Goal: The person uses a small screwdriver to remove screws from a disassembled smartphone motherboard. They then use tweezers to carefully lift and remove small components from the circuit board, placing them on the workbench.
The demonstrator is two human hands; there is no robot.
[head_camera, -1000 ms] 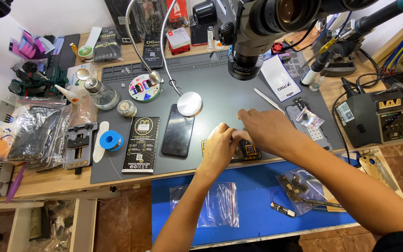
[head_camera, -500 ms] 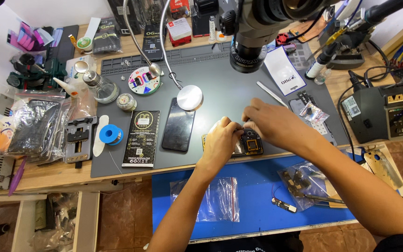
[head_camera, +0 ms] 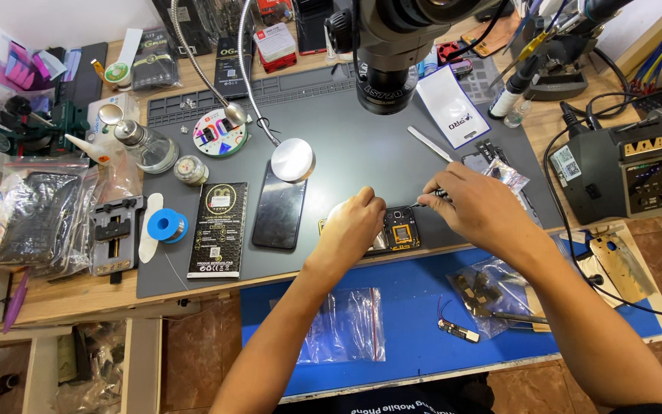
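A: Now, what had changed about your hands since the picture half a second before?

B: Little. Your left hand [head_camera: 355, 227] had stayed pressed on the small phone board [head_camera: 401, 228], its grip closed over the left edge. Your right hand [head_camera: 478, 205] had kept its fingers pinched shut on a thin metal tool [head_camera: 427, 198], and the tip had stayed at the board's upper right corner. You had leaned a little closer, so the work sat more nearly under the microscope [head_camera: 392, 46].

A: And what did that suggest?

B: By my reading, you were at fine work on the board and had not yet lifted anything off it.

A: Where did the board lie?

B: It lay on the grey mat [head_camera: 346, 138], near the front edge, just right of the black phone [head_camera: 279, 216], which lay flat.

A: What of materials and shapes?

B: The mat looked matte and rubbery, with moulded compartments along its far edge. The board was dark, with an orange-framed square part at its middle. A round polished disc [head_camera: 293, 159] on a gooseneck hung over the phone's top. A blue spool [head_camera: 165, 225] lay to the left, and crinkled clear plastic bags [head_camera: 346, 325] lay on the blue surface of the table [head_camera: 415, 307].
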